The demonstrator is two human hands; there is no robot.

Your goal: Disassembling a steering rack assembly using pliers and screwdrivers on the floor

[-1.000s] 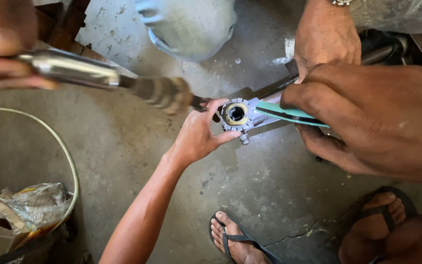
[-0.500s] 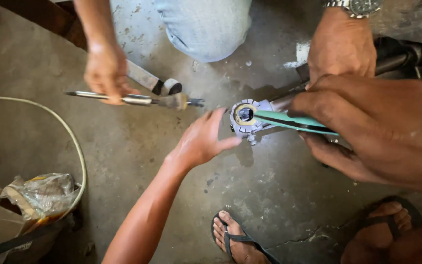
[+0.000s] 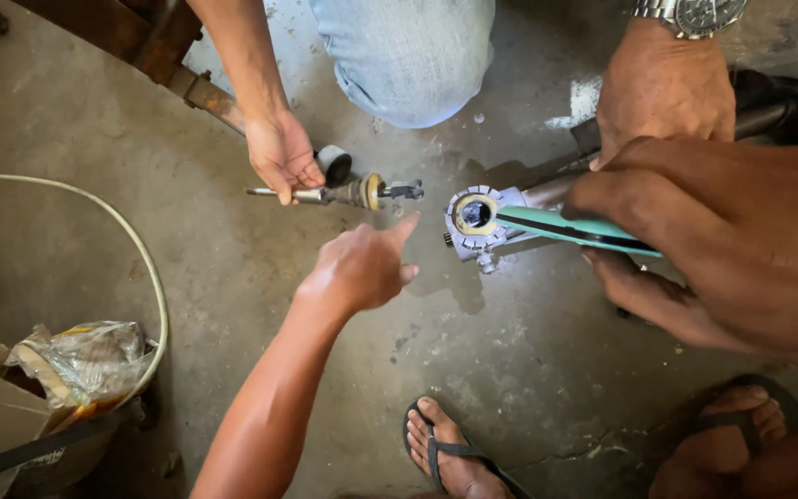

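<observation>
Change since earlier frames: the co-worker's lower hand (image 3: 362, 268), formerly against the grey metal housing (image 3: 454, 242), now sits apart from it at centre frame, forefinger pointing up-right toward the gap beside it. Item in hand: teal-handled tool (image 3: 574, 229), right of centre, long axis running from right to left and slightly upward, its working end at the rim of the housing's round bore. Holder: the person's right hand (image 3: 722, 240), fingers closed around the handle, directly right of the housing and the nearest of all hands to the handle. Left hand: not visible. Adjacent: a co-worker's hand with wristwatch (image 3: 662, 88), upper right, resting on the tube behind the housing. Left of the housing, separated by a short gap: a metal shaft (image 3: 344, 193), lying roughly level, its end toward the bore, gripped by another co-worker's hand (image 3: 281, 155). Surface: concrete floor (image 3: 187, 277).
</observation>
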